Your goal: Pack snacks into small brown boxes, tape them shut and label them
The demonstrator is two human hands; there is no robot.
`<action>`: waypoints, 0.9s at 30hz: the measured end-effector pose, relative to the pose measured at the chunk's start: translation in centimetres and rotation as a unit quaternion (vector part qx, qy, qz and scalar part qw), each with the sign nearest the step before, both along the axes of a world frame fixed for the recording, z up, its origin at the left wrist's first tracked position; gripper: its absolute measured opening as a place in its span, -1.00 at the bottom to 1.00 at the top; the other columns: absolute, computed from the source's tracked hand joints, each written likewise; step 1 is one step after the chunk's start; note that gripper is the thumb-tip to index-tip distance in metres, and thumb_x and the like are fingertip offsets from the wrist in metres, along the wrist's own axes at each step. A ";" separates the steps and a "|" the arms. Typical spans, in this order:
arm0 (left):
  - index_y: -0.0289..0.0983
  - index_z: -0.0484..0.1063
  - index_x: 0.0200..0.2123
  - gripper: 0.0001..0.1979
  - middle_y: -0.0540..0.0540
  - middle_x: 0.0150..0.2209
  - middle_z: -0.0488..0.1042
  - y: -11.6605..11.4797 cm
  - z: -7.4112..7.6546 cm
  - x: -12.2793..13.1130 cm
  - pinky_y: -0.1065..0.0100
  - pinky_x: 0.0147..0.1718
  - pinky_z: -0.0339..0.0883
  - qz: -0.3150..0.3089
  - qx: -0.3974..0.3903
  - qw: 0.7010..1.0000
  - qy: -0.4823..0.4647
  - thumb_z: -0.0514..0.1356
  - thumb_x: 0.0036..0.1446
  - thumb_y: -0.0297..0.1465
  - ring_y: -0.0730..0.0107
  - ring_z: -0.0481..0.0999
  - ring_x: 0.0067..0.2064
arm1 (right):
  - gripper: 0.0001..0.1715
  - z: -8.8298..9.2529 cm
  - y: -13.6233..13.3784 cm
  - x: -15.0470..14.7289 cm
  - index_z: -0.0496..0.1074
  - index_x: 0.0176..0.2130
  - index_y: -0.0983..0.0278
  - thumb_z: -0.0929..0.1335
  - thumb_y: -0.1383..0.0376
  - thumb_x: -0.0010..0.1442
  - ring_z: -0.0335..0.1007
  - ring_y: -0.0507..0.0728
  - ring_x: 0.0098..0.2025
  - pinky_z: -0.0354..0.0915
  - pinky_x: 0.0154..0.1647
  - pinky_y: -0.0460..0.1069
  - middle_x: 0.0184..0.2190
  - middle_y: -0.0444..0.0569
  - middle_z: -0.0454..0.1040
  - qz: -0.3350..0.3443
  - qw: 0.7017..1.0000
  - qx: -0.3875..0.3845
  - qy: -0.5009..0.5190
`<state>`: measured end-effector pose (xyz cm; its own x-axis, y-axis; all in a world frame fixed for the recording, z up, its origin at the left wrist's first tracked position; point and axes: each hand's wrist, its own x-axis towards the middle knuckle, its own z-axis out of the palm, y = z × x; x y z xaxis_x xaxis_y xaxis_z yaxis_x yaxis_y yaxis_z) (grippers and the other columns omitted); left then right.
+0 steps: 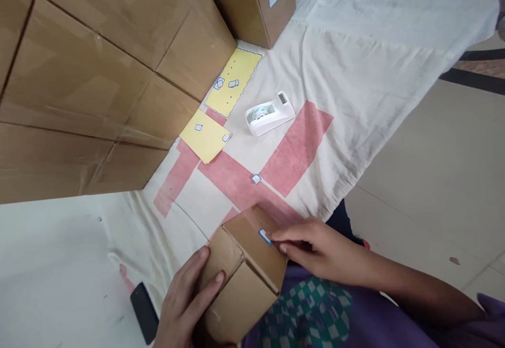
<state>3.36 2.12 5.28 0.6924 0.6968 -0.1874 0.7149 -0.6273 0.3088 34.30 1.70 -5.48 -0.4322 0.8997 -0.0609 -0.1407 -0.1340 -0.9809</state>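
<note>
A small cardboard box point(242, 298) is tilted in front of my body at the near edge of the cloth. My left hand point(187, 292) grips its left side, thumb and fingers pressed against the cardboard. A small white sticker with a blue border point(264, 236) lies against the box's upper right face. At the sticker's right edge, the thumb and index finger of my right hand point(311, 245) are pinched close together, touching it. Another blue-edged sticker point(256, 179) sits on the cloth just beyond the box.
Stacked cardboard boxes point(98, 74) fill the left side. A labelled box point(272, 21) stands at the back. Yellow sheets point(207, 140) with stickers lie beside a white tape dispenser point(270, 115) on the wrinkled cloth point(355, 85). A dark phone point(144, 311) is at lower left.
</note>
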 end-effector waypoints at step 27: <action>-0.04 0.21 0.37 -0.27 -0.18 0.47 0.04 0.4 -1.1 -0.4 0.07 0.22 0.35 -0.026 0.085 0.996 -0.022 0.21 0.19 0.02 -0.05 0.22 0.40 | 0.55 -1.1 3.9 -2.0 -0.36 0.51 0.17 0.58 0.13 -0.11 -0.30 0.43 0.51 -0.08 0.43 0.23 0.51 0.22 -0.26 0.129 0.959 0.249 -0.042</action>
<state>2.98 2.55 4.19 0.7331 0.6791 -0.0377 0.6684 -0.7090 0.2251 32.32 5.62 -6.57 -0.6573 0.6894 0.3045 -0.0843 0.3343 -0.9387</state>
